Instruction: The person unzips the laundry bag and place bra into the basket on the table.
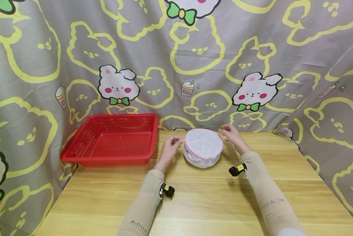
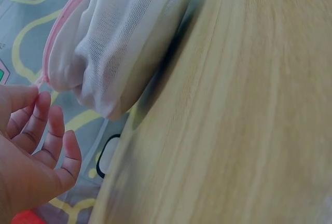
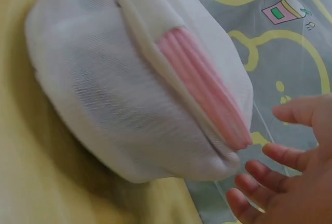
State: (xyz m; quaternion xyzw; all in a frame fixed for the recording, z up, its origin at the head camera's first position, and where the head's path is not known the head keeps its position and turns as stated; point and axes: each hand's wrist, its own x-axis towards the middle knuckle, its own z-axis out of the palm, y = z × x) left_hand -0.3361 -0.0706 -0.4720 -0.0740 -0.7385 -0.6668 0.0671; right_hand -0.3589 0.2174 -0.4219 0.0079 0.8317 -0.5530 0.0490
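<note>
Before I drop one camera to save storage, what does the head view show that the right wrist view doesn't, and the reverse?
Head only: the red basket and left hand pinching a pink tab.
Right wrist only: a white patch interrupting the pink trim.
Both: the white mesh bag, right hand beside it, wooden table, patterned curtain.

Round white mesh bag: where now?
Head view: round white mesh bag sits on the wooden table, between left hand and right hand, right of the red perforated basket.
</note>
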